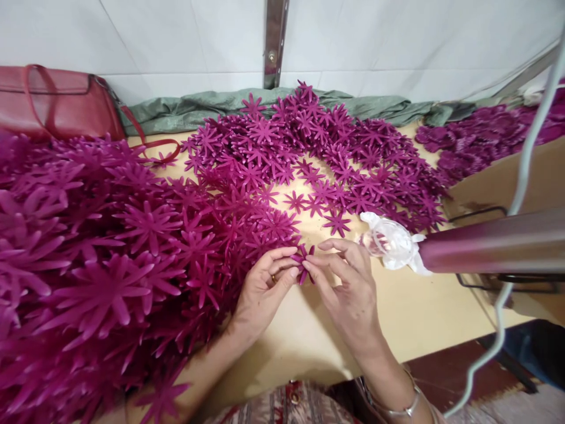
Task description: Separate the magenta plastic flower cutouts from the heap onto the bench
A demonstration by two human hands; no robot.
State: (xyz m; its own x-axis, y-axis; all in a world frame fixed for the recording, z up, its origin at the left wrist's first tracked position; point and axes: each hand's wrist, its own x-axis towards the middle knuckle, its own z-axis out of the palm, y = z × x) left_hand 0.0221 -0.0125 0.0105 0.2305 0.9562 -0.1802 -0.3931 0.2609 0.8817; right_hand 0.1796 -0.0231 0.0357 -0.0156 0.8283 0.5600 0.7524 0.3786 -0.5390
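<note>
Between my two hands is a small magenta star-shaped artificial flower piece [304, 262] with several narrow petals. My left hand [267, 288] pinches its left side between thumb and fingers, and a ring shows on one finger. From the right, my right hand [348, 288] grips the same piece with thumb and index finger, its other fingers loosely bent. A large heap of magenta flower pieces [145, 229] rises close to my left forearm. Beyond my hands, a second pile of smaller star-shaped pieces [265, 141] spreads over the pale tabletop [300, 330].
A red handbag [62, 103] stands at the back left, its strap lying on the table. Green cloth [176, 112] runs along the wall. On the right are a purple cylinder [489, 241] with crumpled white plastic [392, 241] at its end, a white cable [525, 153], and darker purple pieces [477, 138].
</note>
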